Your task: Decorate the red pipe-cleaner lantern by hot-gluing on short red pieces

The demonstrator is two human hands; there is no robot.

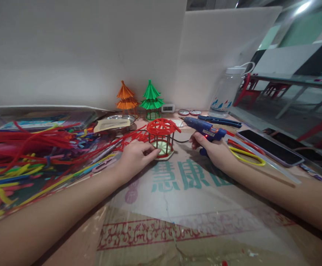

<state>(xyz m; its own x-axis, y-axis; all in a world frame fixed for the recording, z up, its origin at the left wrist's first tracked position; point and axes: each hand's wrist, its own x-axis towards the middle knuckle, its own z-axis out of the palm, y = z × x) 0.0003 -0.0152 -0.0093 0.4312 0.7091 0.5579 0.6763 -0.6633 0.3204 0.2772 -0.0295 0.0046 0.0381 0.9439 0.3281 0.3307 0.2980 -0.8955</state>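
Pavilion model [162,138], red: our left hand [134,157], fingers extended, touches its base; right hand [213,149] clamped on glue gun [204,128]. We judge: pin base firmly, nozzle near joint.

- Tabletop covered by a flattened cardboard sheet [177,207] printed with green characters and a red ornamental band.
- Far left: large loose pile of coloured straws [25,147], mostly red, with yellow, blue and green among them.
- Against the white back wall [67,55]: orange pagoda model [126,96] and green pagoda model [151,98], upright, just beside each other.
- Metal dish [120,118] in front of the orange model, a cream paper [111,125] lying across it.
- Small white clock [168,108] right of the green model, then two round discs [189,112].
- Clear plastic bottle [227,92], upright, at the back right.
- Blue-handled pliers [219,120] lying near the bottle.
- Right edge: dark phone [270,147] lying flat, with a yellow loop [246,158] and a clear glue stick [277,168] beside it.
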